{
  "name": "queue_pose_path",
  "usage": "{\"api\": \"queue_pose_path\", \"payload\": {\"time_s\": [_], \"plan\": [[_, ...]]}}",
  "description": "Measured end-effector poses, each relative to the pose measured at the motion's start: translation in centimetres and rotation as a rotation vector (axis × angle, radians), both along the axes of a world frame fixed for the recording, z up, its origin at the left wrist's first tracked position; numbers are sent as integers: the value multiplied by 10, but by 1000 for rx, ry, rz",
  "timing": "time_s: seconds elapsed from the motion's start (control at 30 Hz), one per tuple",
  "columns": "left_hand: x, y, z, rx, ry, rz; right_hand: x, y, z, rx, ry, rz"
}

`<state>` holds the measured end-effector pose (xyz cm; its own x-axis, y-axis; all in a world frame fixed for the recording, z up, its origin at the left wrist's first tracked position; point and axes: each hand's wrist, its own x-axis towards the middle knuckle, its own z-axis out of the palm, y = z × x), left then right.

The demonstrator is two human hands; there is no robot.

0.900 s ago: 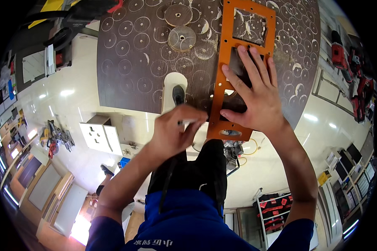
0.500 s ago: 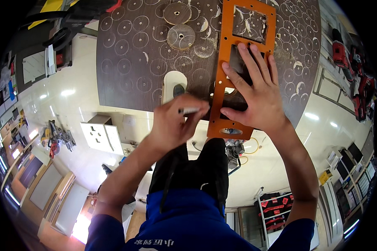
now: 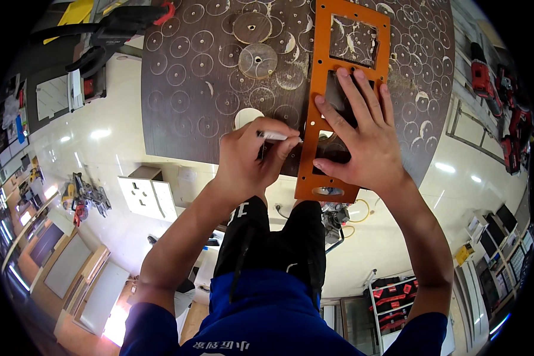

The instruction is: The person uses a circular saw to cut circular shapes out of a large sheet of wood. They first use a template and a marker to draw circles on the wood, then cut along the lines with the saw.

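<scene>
Two hands are working on a dark round board [image 3: 196, 118] that is filling the twelve o'clock half of the view. The right hand [image 3: 362, 142] is lying flat, fingers spread apart, pressing an orange template [image 3: 320, 178] against the board at about one o'clock. The left hand [image 3: 249, 157] is closed around a white marker pen [image 3: 274, 136], its tip pointing toward three o'clock at the template's left edge. The template is sitting over the board's lower rim, with its lower end overhanging.

Progress, as judged: the board is already carrying many traced circles and several cut-outs, with two loose wooden discs [image 3: 256, 59] lying at twelve o'clock. Whether any line is drawn along the template yet, I cannot tell; the windows under the right hand are looking unmarked, so tracing seems barely under way.

Red power tools [image 3: 486, 83] are lying at two o'clock, beyond the board.
</scene>
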<state>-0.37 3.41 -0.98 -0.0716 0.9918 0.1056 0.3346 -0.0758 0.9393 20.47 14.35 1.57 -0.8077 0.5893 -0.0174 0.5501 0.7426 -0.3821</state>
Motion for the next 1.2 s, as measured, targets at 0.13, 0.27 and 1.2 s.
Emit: {"api": "queue_pose_path", "payload": {"time_s": [0.13, 0.27, 1.2], "plan": [[5, 5, -7, 114, -55, 132, 0, 0, -1, 5, 11, -1], [-1, 8, -1, 74, 43, 32, 1, 0, 0, 3, -11, -7], [4, 6, -11, 177, -36, 84, -1, -1, -1, 13, 3, -8]]}}
